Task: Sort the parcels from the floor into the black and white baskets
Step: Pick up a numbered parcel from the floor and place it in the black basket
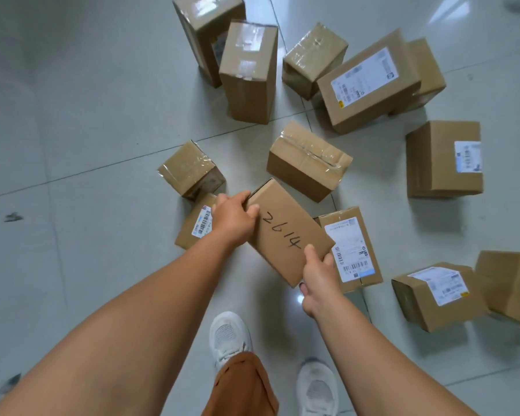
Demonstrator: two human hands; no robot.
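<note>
Tiled floor: bears about a dozen cardboard parcels, scattered ahead of your white shoes.
Parcel marked "2614": held tilted above the floor, between both hands.
Your left hand: fingers curled over its far end, gripping.
Your right hand: thumb on top, fingers beneath, pinching its near corner.

The person wore white mesh-panelled sneakers and rust-brown trousers (only one leg showed), with both forearms bare, no sleeves reaching the wrists.
</note>
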